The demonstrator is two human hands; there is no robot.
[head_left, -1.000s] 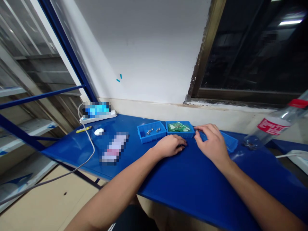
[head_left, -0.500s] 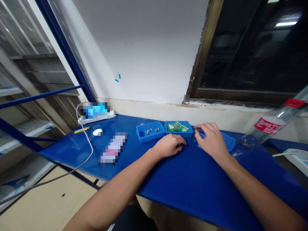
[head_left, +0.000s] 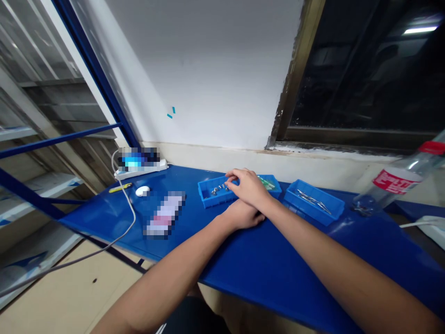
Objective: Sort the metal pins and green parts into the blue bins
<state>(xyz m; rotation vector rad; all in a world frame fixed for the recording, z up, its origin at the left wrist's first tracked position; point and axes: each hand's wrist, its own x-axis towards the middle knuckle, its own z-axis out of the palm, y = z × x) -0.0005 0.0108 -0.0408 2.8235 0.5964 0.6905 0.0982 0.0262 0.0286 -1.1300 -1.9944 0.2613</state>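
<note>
My right hand is crossed over my left, its fingers curved and a little apart, with nothing visible in them. Its fingertips hang at the right side of a blue bin of small metal parts. My left hand rests low over the table with its fingers curled; the right hand partly covers it, and what it holds, if anything, is hidden. Behind both hands is a second blue bin with green circuit boards. A third blue bin holds slim metal tools.
A clear bottle with a red label stands tilted at the right. On the left of the blue table are a blurred phone-like rectangle, a white mouse-like object, a yellow cutter and a power strip with a cable.
My right hand has moved left from the third bin, crossing over my left hand to the bin of metal parts. The slim tools now show. My left hand has hardly moved.
</note>
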